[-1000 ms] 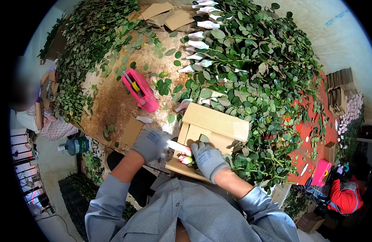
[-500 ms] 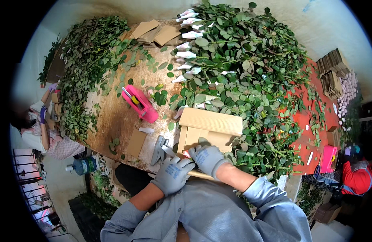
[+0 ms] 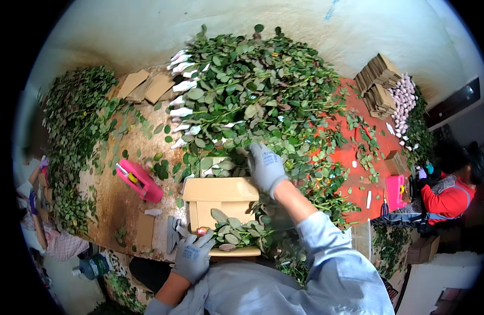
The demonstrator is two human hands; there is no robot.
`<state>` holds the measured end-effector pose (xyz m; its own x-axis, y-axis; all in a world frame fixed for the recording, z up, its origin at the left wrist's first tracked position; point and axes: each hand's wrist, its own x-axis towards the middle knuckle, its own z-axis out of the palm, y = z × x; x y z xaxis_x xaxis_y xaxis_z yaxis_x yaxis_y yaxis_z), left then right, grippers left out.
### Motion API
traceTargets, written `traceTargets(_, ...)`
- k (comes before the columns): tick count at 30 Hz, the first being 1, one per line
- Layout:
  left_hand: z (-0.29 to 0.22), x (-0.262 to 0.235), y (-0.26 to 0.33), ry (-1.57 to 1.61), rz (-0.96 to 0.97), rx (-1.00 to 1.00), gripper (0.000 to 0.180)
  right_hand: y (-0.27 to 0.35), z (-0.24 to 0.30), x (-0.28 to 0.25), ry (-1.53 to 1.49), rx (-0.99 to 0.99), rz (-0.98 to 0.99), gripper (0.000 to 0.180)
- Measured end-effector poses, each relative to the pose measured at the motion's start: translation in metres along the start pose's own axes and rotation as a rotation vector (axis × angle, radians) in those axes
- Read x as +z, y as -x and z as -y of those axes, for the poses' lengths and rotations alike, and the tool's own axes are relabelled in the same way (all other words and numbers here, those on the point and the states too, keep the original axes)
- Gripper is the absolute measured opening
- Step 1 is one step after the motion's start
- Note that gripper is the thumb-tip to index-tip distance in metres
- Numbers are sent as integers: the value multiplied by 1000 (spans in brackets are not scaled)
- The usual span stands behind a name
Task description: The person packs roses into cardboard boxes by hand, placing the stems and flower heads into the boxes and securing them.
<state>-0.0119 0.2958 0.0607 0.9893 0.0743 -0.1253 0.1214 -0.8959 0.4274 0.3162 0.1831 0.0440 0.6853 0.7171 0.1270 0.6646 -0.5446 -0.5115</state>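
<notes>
A corrugated cardboard wrap (image 3: 221, 189), folded up at its far side, lies in front of me. Across it rests a leafy rose stem (image 3: 234, 233), its small pink-red bud at the left end. My left hand (image 3: 193, 258), in a grey glove, is at the wrap's near left corner just below the bud, fingers spread. A grey stapler (image 3: 173, 233) stands beside that hand, partly hidden. My right hand (image 3: 267, 167), also gloved, stretches past the wrap's far right corner over the piled leafy stems (image 3: 258, 94); its fingers look extended, their tips partly among leaves.
A pink tape dispenser (image 3: 139, 181) and a brown cardboard piece (image 3: 145, 230) lie to the left. White-sleeved buds (image 3: 181, 100) line the pile's left edge. Flat cardboard (image 3: 147, 86) lies at the back. One co-worker in red (image 3: 444, 194) is at right, another person (image 3: 34, 210) at left.
My right hand has left the wrap and reached forward and right over the stems. The left hand stays by the bud. The view has shifted right; the leafy stem on the wrap now shows.
</notes>
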Motion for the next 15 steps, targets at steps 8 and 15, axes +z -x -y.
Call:
traceTargets(8, 4, 5, 4, -68, -41, 3, 29, 30, -78, 70, 622, 56, 460, 26)
traceTargets(15, 0, 3, 6, -111, 0, -18, 41, 15, -30, -28, 761, -125, 177, 24)
